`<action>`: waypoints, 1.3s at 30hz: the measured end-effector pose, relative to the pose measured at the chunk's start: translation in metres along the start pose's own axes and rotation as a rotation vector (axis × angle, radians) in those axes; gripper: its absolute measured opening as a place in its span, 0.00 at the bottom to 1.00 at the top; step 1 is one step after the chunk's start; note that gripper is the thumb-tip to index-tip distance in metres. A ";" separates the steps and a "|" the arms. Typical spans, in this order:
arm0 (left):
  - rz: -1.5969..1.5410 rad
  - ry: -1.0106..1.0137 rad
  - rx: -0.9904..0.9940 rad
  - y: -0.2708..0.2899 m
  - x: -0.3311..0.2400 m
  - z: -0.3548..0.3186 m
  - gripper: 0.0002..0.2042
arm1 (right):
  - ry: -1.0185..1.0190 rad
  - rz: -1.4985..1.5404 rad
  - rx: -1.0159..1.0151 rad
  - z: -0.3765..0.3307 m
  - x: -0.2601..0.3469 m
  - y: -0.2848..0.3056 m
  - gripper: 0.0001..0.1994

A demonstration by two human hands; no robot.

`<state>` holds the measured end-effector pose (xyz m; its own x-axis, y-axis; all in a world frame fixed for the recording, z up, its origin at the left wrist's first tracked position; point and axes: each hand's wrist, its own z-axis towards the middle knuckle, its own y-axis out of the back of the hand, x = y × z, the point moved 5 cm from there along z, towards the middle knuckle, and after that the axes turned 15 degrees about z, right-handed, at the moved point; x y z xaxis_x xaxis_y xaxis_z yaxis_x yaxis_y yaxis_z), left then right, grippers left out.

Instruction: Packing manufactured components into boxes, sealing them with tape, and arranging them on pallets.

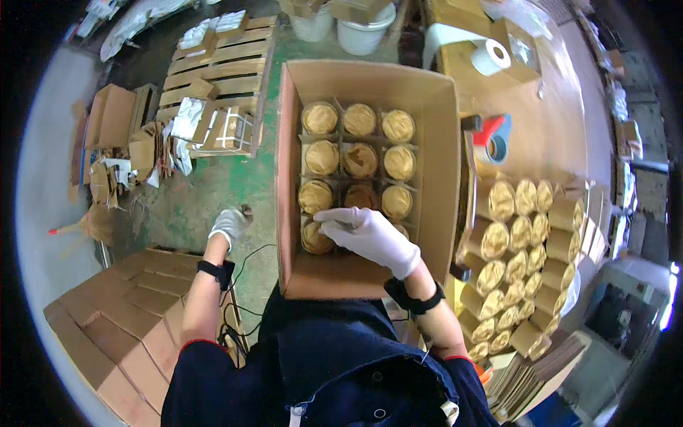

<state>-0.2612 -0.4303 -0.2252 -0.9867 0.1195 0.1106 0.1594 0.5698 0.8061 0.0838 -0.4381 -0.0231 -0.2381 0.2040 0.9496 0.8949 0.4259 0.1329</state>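
1. Open cardboard box [434, 178] – a divider grid holds paper-wrapped cylinders [359, 119] standing upright, 3 per row; the upper 3 rows appear full
2. Right hand [370, 233], white-gloved, reaches into the nearest row; fingers spread over the cells, fingertips beside the wrapped cylinder at the row's left end [315, 240] – whether they grip anything cannot be told
3. Left hand [229, 224], also gloved, hangs outside the box over the green floor [206, 192], curled around a small dark object too small to identify
4. Supply of wrapped cylinders [516, 231] lies in rows on the table [548, 135] at right
5. Judged step: filling the last row; the next move would call for seating a cylinder squarely in a free cell
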 end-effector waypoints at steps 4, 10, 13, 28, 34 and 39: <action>-0.026 -0.091 0.187 -0.100 0.036 -0.029 0.18 | -0.186 0.622 0.135 -0.085 0.016 -0.019 0.14; 0.088 -0.335 0.421 -0.146 0.059 -0.095 0.18 | -0.194 0.674 0.267 -0.163 0.007 -0.113 0.17; 0.069 -0.305 0.342 -0.124 0.073 -0.110 0.20 | -0.197 0.669 0.260 -0.163 0.002 -0.159 0.16; -0.464 0.020 -0.359 -0.003 0.276 0.081 0.25 | -0.256 0.835 0.235 0.126 0.079 -0.277 0.23; -0.414 0.187 -0.585 0.073 0.343 0.238 0.21 | -0.193 1.074 -0.094 0.355 -0.011 -0.312 0.19; -0.363 0.028 -0.681 0.116 0.340 0.318 0.29 | -0.532 1.164 -0.349 0.462 -0.056 -0.327 0.17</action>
<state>-0.5680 -0.0655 -0.2791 -0.9752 -0.0052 -0.2214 -0.2207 -0.0575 0.9736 -0.3703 -0.1814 -0.2510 0.6827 0.6455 0.3425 0.7062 -0.4625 -0.5360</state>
